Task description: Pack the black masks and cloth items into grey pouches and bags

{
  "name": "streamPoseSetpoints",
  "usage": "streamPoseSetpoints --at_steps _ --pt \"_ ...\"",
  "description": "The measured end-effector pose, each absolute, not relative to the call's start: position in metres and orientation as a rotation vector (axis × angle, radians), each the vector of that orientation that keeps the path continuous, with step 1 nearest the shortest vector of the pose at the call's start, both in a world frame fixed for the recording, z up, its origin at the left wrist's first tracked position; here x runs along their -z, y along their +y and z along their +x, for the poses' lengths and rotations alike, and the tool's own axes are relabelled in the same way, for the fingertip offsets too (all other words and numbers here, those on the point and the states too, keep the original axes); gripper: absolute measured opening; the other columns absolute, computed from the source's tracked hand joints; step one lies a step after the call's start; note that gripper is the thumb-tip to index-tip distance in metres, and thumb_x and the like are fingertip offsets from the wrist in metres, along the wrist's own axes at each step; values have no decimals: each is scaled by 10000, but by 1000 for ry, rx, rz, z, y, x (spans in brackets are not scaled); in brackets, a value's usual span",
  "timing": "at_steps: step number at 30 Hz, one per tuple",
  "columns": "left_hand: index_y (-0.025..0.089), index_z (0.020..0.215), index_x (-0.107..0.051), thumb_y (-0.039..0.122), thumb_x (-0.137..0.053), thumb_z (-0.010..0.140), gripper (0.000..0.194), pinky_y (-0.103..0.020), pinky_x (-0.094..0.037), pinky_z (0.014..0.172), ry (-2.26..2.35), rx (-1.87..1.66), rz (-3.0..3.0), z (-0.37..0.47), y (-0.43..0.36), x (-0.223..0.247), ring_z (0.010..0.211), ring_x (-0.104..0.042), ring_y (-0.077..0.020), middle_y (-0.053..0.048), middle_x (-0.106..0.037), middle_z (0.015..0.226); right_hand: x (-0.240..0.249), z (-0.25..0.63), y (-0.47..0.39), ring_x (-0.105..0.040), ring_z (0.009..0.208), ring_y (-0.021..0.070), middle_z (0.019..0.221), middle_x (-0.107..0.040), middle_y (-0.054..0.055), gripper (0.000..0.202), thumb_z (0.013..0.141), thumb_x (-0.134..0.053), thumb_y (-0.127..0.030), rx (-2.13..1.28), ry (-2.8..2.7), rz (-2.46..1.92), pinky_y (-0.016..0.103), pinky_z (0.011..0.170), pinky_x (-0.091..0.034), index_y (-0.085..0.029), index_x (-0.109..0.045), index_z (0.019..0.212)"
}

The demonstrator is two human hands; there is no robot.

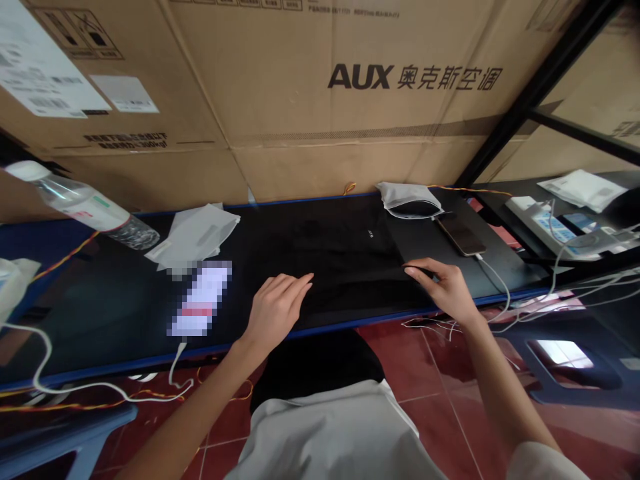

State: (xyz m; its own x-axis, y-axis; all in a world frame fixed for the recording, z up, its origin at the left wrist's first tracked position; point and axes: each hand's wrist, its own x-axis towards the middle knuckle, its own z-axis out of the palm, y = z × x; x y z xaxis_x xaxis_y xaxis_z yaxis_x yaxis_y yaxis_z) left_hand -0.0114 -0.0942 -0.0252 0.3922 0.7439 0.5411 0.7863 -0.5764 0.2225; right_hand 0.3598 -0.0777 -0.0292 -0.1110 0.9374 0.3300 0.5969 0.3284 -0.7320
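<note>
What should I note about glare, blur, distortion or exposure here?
Head view: wide-lens distortion, with the bottle looking stretched near the left edge; the black cloth nearly merges into the dark table; white glare by the stool, lower right; the lit phone is pixelated; left hand and right hand fairly clear.

The left forearm (200, 413) slants forward and inward to a wrist (247, 347) held nearly in line with it. The left hand (278, 308) is back-up, its fingers close together and pointing inward. The right forearm (505, 380) also angles inward. The right hand (444, 288) bends at the wrist toward the left one, index finger curved over and thumb extended, their tips pinched close. The hands are well apart.
</note>
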Motion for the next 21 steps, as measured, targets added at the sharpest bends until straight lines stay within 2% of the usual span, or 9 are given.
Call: streamPoseSetpoints --at_steps 4,7,10,12,14,17,21 --pt "221 1117 -758 350 -478 1066 313 -332 -499 718 -1593 814 -2566 -10 -68 12 781 -732 -219 -61 -803 948 34 354 -60 -721 852 237 987 -795 45 327 961 -653 -526 -558 -1735 -1421 331 719 -529 -233 -780 1027" --pt "257 1051 -769 408 -483 1047 324 -331 -462 645 -1782 586 -2576 -7 -45 -3 717 -725 -254 -43 -782 810 32 349 -45 -717 826 244 977 -797 48 328 966 -635 -519 -513 -1770 -1457 344 719 -517 -230 -782 1018" --pt "250 945 -776 410 -543 1003 289 -350 -471 651 -1798 509 -2552 -5 -27 -14 734 -705 -282 -54 -729 720 28 344 -36 -709 742 242 942 -800 54 326 974 -616 -506 -403 -1834 -1551 353 703 -508 -231 -783 1024" --pt "228 877 -761 370 -582 975 249 -382 -508 711 -1682 560 -2550 -3 -20 -15 861 -700 -302 -86 -736 825 25 340 -32 -728 775 255 939 -800 56 303 984 -604 -483 -311 -1876 -1594 359 741 -517 -239 -779 1025" --pt "211 825 -729 313 -601 954 208 -428 -533 804 -1512 599 -2585 -3 -16 -13 1038 -672 -324 -122 -740 1040 23 337 -29 -744 867 271 973 -796 57 270 997 -592 -451 -238 -1928 -1613 361 782 -524 -249 -768 1026" --pt "206 838 -686 233 -585 949 152 -468 -528 911 -1363 575 -2688 -4 -14 -5 1185 -638 -323 -123 -706 1260 23 333 -27 -727 942 277 1015 -768 70 245 1008 -585 -429 -140 -2017 -1652 370 801 -531 -251 -753 1022" --pt "212 961 -669 180 -557 960 116 -448 -528 921 -1434 606 -2744 -6 -14 7 1081 -699 -280 -89 -759 1132 28 333 -27 -668 1048 296 1115 -710 106 262 1014 -577 -426 -39 -2088 -1653 406 874 -543 -236 -722 1122"
